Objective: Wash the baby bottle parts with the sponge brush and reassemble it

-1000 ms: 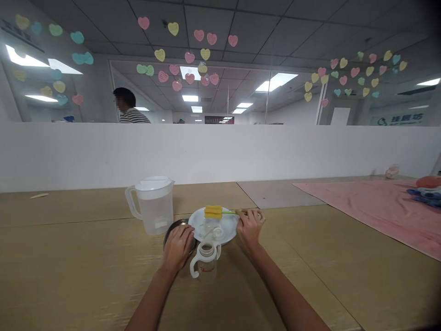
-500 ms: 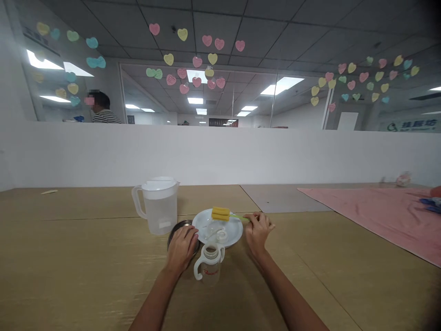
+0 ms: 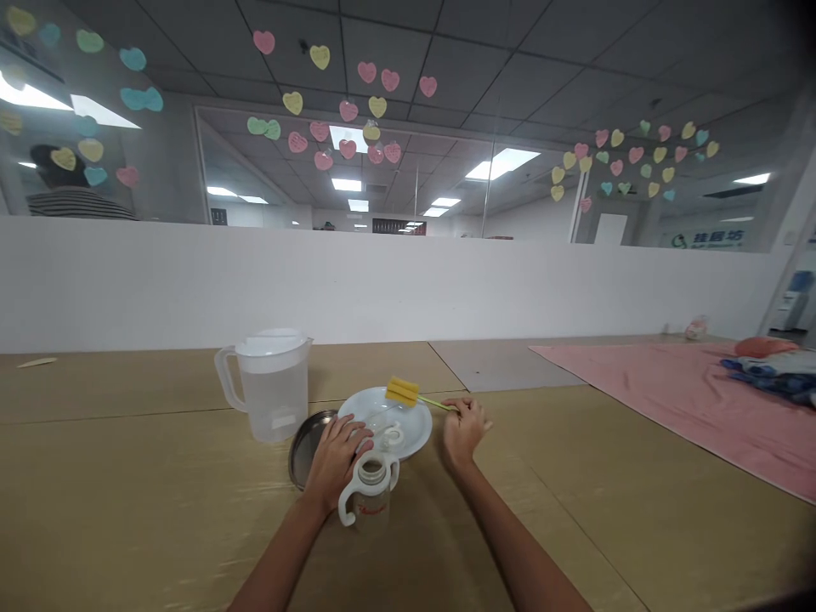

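Observation:
My right hand (image 3: 464, 429) is closed around the thin green handle of a sponge brush, whose yellow sponge head (image 3: 402, 391) hangs at the back of a white plate (image 3: 417, 438). On the plate lie small white and clear bottle parts (image 3: 393, 436). My left hand (image 3: 341, 459) reaches over the plate's left edge, fingers stretched out; its underside is hidden. Just left of it a round metal dish (image 3: 307, 449) appears tilted, partly behind the hand. In front of the plate stands a clear baby bottle (image 3: 371, 497), open at the top, with white handles.
A lidded translucent pitcher (image 3: 274, 391) stands behind and left of the dish. To the right, a pink cloth (image 3: 637, 391) covers part of the table, with folded blue fabric (image 3: 771, 378) on it. A low white wall (image 3: 408, 289) borders the back.
My view has turned slightly right. My left hand has moved right from the metal dish toward the plate, and the dish looks more tilted. The brush head has tipped downward to the right.

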A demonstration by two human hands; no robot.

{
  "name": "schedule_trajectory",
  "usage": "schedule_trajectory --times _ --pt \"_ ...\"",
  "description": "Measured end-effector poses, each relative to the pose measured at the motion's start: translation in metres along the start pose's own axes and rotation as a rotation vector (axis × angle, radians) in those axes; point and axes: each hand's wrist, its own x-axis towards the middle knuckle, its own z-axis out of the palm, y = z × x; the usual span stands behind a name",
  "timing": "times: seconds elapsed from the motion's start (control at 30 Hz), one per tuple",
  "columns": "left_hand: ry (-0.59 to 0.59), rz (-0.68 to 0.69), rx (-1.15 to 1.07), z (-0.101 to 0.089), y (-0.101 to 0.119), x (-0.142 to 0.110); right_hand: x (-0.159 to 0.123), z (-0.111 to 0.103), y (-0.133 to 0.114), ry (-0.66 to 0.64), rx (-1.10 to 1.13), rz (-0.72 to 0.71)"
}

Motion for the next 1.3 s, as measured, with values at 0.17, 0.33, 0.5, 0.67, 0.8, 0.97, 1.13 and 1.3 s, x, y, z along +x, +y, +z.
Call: schedule_trajectory --times 0.17,0.33,0.5,0.67,0.8,0.97,1.13,1.3 --pt "-0.109 0.014 -0.035 -0.002 -0.001 0.003 -0.002 -0.001 -0.005 0.008 0.02 -0.033" --pt "-0.105 -0.049 -0.175 -0.005 0.002 0.005 -0.004 -0.001 -0.006 -0.003 0.05 -0.057" --pt "0.056 -0.206 -0.336 -0.007 0.007 0.005 -0.006 -0.002 -0.014 -0.016 0.255 -0.159" --pt "0.295 -0.372 -0.466 -0.007 0.006 0.007 -0.017 -0.007 -0.03 -0.022 0.39 -0.415" --pt "0.416 -0.508 -0.586 -0.006 -0.002 0.007 -0.028 -0.011 -0.041 -0.034 0.392 -0.666" --pt "0.535 -0.674 -0.821 -0.008 -0.005 0.007 -0.032 -0.017 -0.048 -0.109 0.376 -0.765" --pt "0.492 -0.761 -1.064 -0.013 -0.004 0.009 -0.037 -0.024 -0.037 -0.219 0.243 -0.906" --pt "0.405 -0.767 -1.174 -0.014 -0.002 0.009 -0.044 -0.024 -0.027 -0.247 0.204 -0.889"
